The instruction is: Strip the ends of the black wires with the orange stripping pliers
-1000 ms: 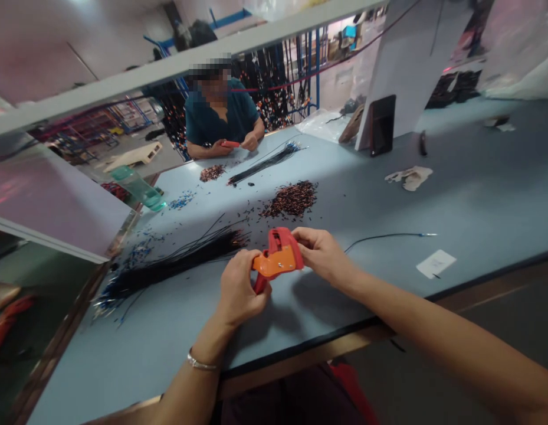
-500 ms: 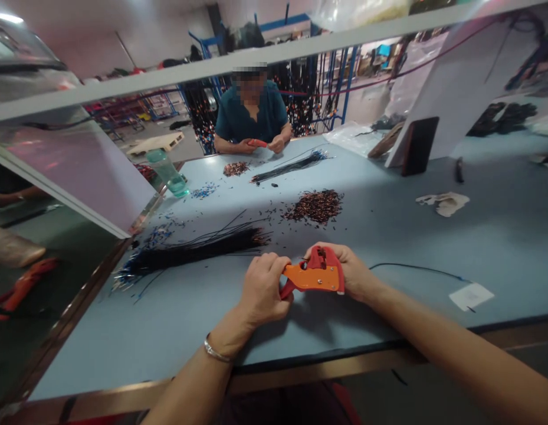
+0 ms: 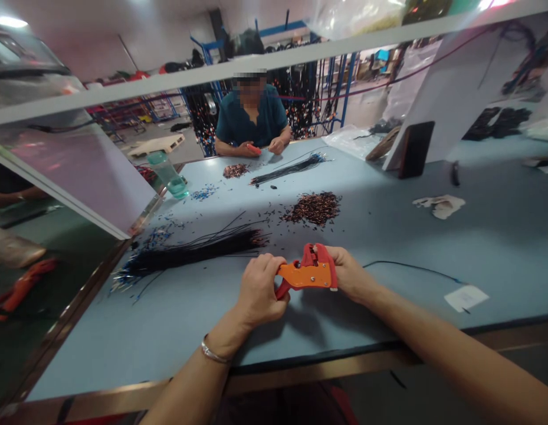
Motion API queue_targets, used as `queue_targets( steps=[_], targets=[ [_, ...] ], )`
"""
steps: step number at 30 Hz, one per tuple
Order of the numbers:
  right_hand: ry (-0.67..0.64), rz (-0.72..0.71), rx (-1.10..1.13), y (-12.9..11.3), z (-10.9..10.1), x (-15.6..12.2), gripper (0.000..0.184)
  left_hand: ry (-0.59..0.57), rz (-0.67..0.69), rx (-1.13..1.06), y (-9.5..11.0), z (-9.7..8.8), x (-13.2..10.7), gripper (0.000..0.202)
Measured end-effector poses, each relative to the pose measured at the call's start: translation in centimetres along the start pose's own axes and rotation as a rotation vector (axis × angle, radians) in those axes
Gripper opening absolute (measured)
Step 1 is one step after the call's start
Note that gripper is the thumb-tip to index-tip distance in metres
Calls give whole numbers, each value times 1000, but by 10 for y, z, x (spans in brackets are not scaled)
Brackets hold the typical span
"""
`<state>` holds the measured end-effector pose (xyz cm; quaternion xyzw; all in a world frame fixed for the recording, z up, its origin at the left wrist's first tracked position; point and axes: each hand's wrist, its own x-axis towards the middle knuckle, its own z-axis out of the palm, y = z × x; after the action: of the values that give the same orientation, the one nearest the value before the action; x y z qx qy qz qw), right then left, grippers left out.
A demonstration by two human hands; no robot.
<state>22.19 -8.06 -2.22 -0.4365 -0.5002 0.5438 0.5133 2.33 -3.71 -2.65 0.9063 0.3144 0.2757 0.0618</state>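
Gripping the orange crimping tool [image 3: 307, 274], my left hand [image 3: 258, 289] clasps its handles; my right hand [image 3: 351, 274] cups its head. Black wire bundle [image 3: 194, 251] lies at ten o'clock on the counter [image 3: 499, 236].

Blue worktable [image 3: 499, 236] — blue racks [image 3: 340, 88] behind.

The orange crimping tool [image 3: 307, 273] has tipped from upright to level, and the right hand [image 3: 348, 273] now cups its far end.
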Motion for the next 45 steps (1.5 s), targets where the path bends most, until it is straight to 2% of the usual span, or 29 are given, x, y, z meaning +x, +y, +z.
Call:
queue_targets(
  steps=[5, 14, 24, 29, 34, 38, 45],
  targets=[
    [-25, 16, -1, 2, 0, 0, 23, 15, 6, -7, -1, 0, -1, 45],
    [-21, 19, -26, 4, 0, 3, 26, 21, 0, 8, -1, 0, -1, 44],
    [-9, 18, -15, -1, 2, 3, 27, -19, 7, -62, -4, 2, -2, 45],
    [-15, 2, -13, 3, 0, 5, 21, -21, 30, -157, -7, 4, -3, 50],
    [10, -18, -14, 6, -1, 8, 13, -63, 11, -138, -10, 5, -4, 48],
    [54, -30, -66, 10, -3, 11, 7, -50, -6, -139, -13, 7, 0, 49],
    [114, -71, -137, 13, -3, 16, 29, -79, -81, -184, -16, 8, 8, 44]
  ],
)
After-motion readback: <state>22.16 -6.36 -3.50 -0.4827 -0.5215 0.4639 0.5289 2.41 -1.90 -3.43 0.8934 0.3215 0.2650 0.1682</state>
